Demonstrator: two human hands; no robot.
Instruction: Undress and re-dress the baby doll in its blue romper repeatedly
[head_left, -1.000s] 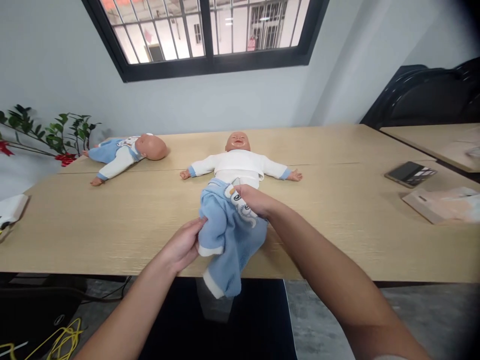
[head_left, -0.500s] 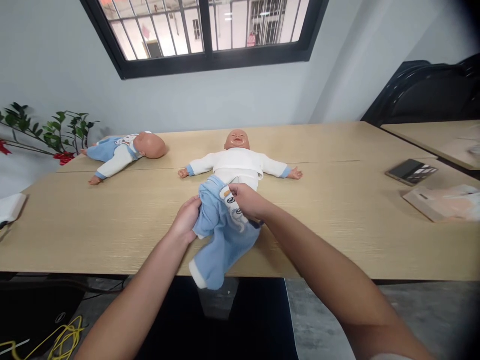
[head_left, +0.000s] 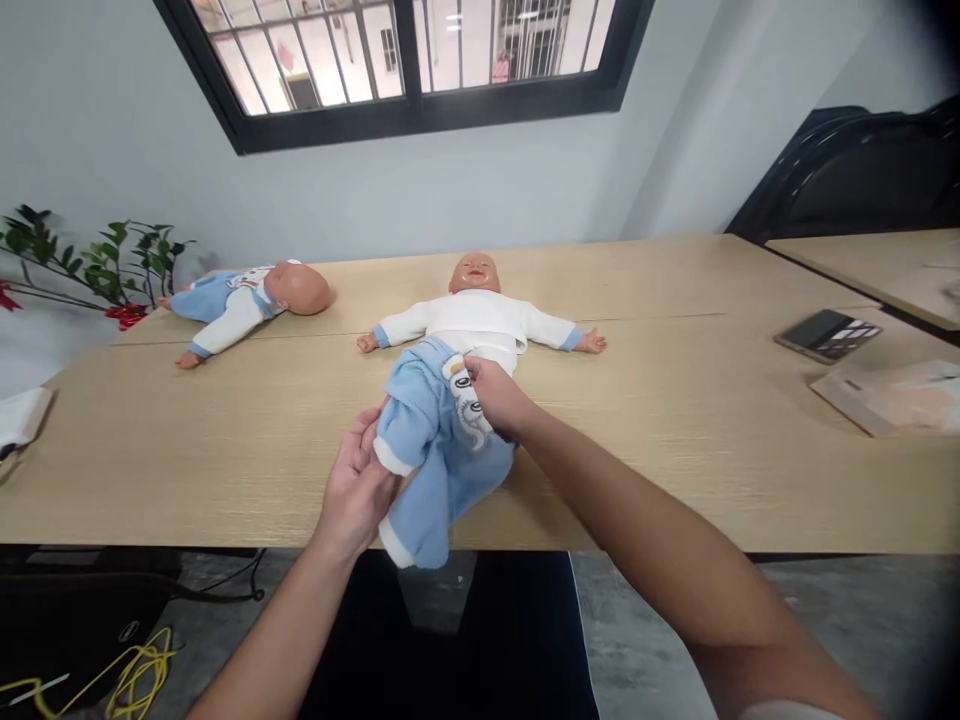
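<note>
A baby doll point(head_left: 475, 318) in a white top lies on its back in the middle of the wooden table point(head_left: 225, 430), arms spread. Light blue fleece trousers point(head_left: 439, 450) with white cuffs cover its lower half and hang over the near table edge. My right hand point(head_left: 496, 396) is closed on the waist of the trousers, by a white printed patch. My left hand point(head_left: 358, 487) is wrapped round the doll's leg at the left trouser cuff.
A second dressed doll point(head_left: 247, 300) lies at the far left of the table, near a green plant point(head_left: 97, 268). A phone point(head_left: 828, 334) and a flat packet point(head_left: 892, 396) lie at the right. Yellow cables point(head_left: 135, 672) sit on the floor below left.
My left hand dropped from the trousers' left side to the lower cuff and closed round the leg. My right hand edged up toward the doll's waist with the fabric.
</note>
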